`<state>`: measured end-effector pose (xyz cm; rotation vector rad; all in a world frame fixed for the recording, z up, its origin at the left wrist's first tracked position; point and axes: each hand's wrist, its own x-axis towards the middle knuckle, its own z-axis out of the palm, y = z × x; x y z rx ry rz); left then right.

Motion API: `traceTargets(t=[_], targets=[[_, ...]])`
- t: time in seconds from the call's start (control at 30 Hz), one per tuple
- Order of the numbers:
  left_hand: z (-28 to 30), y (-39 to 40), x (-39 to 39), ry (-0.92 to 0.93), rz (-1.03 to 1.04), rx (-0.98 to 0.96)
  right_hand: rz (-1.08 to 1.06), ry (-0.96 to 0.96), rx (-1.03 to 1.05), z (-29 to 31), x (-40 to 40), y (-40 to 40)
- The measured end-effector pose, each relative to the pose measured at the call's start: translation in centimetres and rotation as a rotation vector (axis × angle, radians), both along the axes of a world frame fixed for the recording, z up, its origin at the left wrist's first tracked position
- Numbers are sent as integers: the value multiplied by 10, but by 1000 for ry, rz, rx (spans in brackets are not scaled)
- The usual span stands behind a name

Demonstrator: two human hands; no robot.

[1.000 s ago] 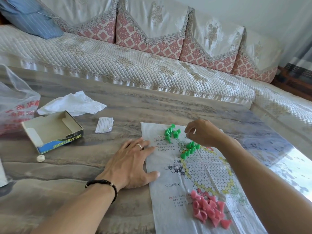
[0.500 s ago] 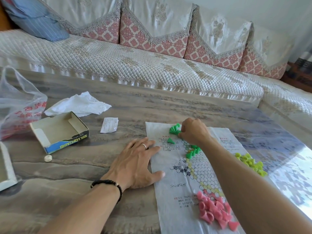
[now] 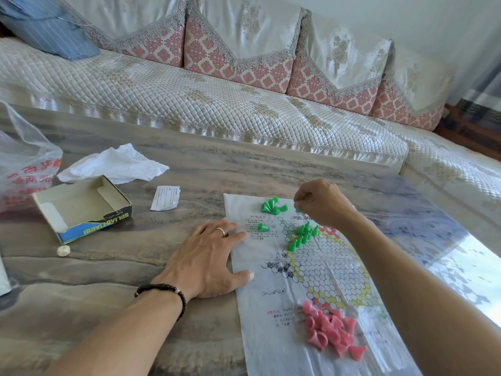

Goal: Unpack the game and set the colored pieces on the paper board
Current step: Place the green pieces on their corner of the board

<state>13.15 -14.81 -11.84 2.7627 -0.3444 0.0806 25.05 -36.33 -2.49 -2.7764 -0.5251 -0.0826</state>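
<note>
Just one view here, a wide-angle head cam looking forward and down over the table [image 3: 113, 272], pretty close in. Both forearms come in from the near edge, the paper board [image 3: 273, 329] sits near right, and the sofa [image 3: 189, 99] runs across the far side.

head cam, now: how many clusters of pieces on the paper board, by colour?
Green: 3 (green heap, lone green piece, green row)
Pink: 1 (pink heap)
Total: 4
Right hand seems to pinch a fingertip green piece, uncounted.
</note>
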Motion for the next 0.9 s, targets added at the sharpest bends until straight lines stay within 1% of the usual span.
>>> traceTargets(t=[0.07,0.17,0.27,0.67,0.9], targets=[[0,0,0,0,-2,0,35,31,24,0,-3,-4],[0,0,0,-3,-3,0,48,49,-8,-1,-7,-8],[1,0,-1,1,-4,-3,69,77,-63,-1,-10,-10],[3,0,-2,6,-5,2,137,75,-260,-3,-11,-6],[2,0,0,5,-4,12,126,93,-271,-13,-12,-7]])
